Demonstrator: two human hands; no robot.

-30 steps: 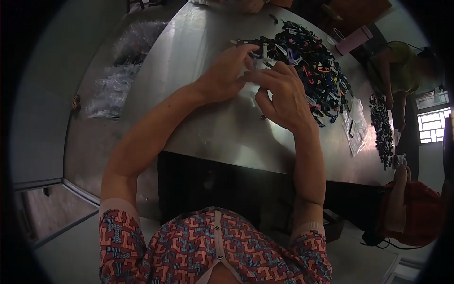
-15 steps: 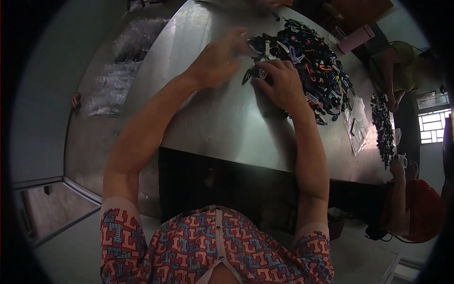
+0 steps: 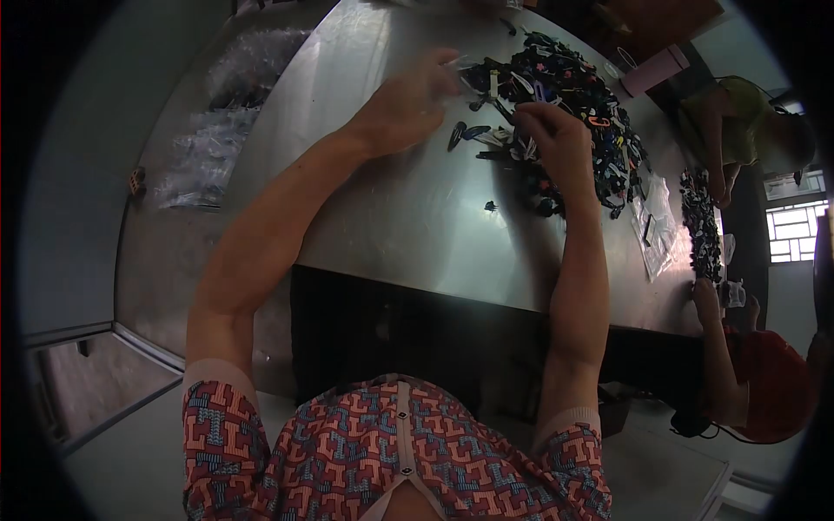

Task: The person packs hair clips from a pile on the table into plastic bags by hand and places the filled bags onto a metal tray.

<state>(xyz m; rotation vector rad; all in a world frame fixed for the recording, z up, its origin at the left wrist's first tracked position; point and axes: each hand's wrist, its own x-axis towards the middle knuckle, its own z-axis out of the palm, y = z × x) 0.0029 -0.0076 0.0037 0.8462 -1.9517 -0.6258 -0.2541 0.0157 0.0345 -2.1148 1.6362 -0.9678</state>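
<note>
Right hand shifted outward over the clip heap, uncovering loose clips

Head view: since the earlier frame, the right hand [image 3: 556, 139] has moved away from the left hand [image 3: 415, 94], and several loose dark and pale clips [image 3: 512, 143] now show between them on the shiny grey metal worktop [image 3: 391, 226]. The right hand's fingers are curled downward at the near side of the large heap of small, mostly black clips [image 3: 565, 74], close to a slim dark one; whether they pinch it cannot be told. The left hand is motion-blurred, its fingers bent toward the heap beside a hazy piece of clear plastic [image 3: 467, 71]; their grip on it cannot be told.

The heap spreads across the worktop, glossy and tangled, with narrow, elongated pieces. White, red, orange and purple-blue pieces show among the black. A small black piece [image 3: 491, 206] lies apart, nearer the wearer.

Right of the heap are a flat clear plastic bag [image 3: 658, 230] and a long strip of dark clips [image 3: 702, 221], where the hand of a person in red [image 3: 708, 302] has come to its near end. A pink cylindrical container [image 3: 656, 71] lies beyond the heap's right side.
</note>
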